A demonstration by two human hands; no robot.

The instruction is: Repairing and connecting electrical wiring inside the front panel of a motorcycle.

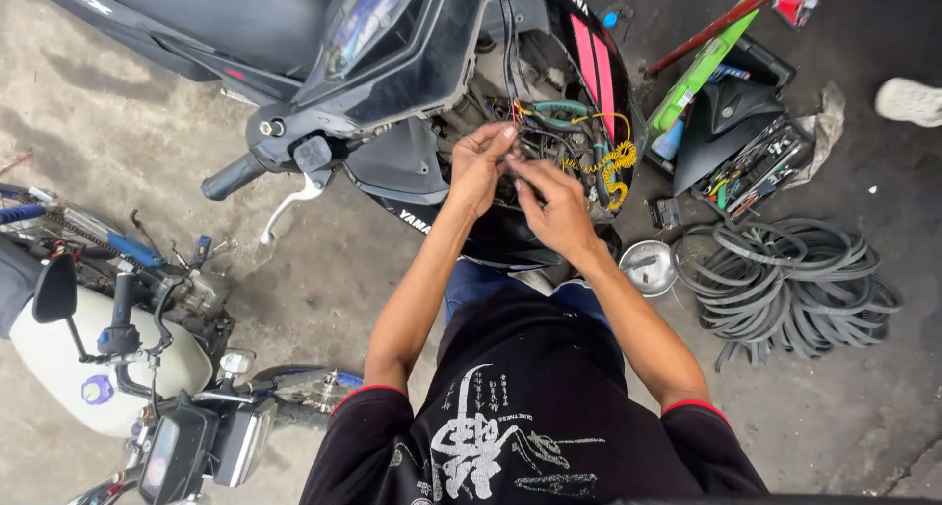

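Hands [520, 186] — deep in scooter wiring [579, 142]

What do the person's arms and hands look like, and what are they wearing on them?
Both arms are bare from the upper arm down. The left hand and right hand have no gloves, and no rings or watch show. The short black sleeves have a thin red edge. The black shirt has a white printed drawing on the front.

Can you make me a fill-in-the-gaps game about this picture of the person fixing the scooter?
1. Both hands, the left hand and the right hand, are in the scooter's tangle of ____.
2. The coiled cable is ____ in colour.
3. The heap of rubber belts lies on the person's ____ side.

Missing words: wires; yellow; right
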